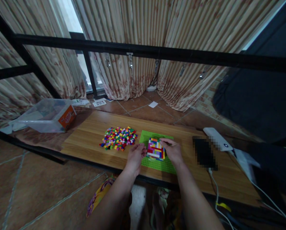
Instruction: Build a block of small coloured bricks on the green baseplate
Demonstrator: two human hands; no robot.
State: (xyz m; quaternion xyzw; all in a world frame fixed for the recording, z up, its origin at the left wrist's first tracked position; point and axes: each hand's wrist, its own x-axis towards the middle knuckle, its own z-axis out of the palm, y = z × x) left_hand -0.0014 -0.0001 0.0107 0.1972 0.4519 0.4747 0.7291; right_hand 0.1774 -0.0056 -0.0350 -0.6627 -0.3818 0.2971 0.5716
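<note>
Both hands brace the brick block (155, 149) on the green baseplate (157, 164): left hand (135, 155) fingers curled at its left side, right hand (173, 150) pinching its top edge, loose brick pile (118, 138) left of the plate for easy grabbing.

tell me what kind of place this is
Probably a room in a home: striped curtains hang over a window, the floor is tiled, and a low wooden board carries a pile of toy bricks.
</note>
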